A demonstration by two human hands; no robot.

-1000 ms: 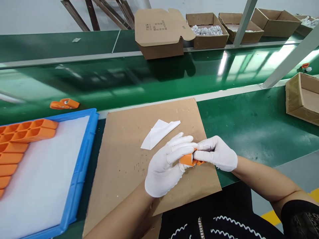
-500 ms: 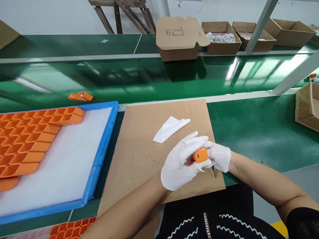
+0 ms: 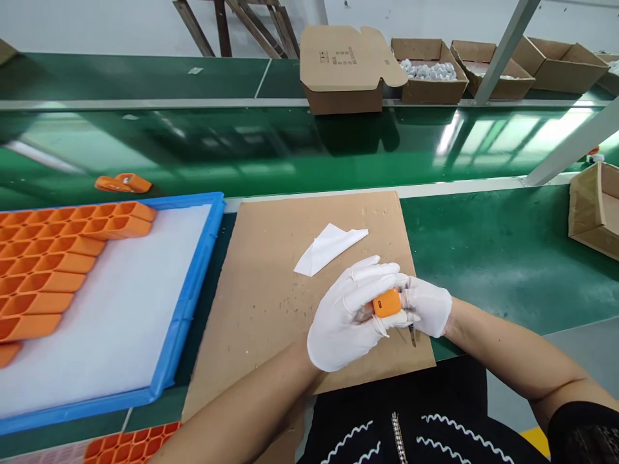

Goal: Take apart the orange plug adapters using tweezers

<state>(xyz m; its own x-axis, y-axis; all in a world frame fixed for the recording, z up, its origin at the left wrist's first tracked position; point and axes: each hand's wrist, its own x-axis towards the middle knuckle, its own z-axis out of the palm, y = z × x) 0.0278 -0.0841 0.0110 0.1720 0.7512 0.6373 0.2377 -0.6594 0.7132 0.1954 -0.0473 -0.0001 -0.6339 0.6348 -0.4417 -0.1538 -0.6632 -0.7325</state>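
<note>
Both my hands wear white gloves and meet over the near right part of a brown cardboard sheet (image 3: 271, 283). My left hand (image 3: 345, 319) wraps its fingers round a small orange plastic part (image 3: 387, 302), whose end with a dark slot faces me. My right hand (image 3: 428, 306) is closed against the part's right side, and a thin dark metal tip (image 3: 412, 335) pokes down below its fingers. A white scrap of paper (image 3: 329, 248) lies on the cardboard just beyond my hands.
A blue tray (image 3: 188, 316) with white lining and rows of orange parts (image 3: 53, 258) sits at left. One orange part (image 3: 123, 184) lies on the green conveyor belt (image 3: 290, 148). Cardboard boxes (image 3: 345, 67) stand beyond the belt, another box (image 3: 594, 206) at right. More orange parts (image 3: 130, 441) show below the tray.
The orange part has been turned in my hands so its slotted end faces me. My hands stayed over the cardboard; the view swung left, and the loose part on the belt shifted left.
</note>
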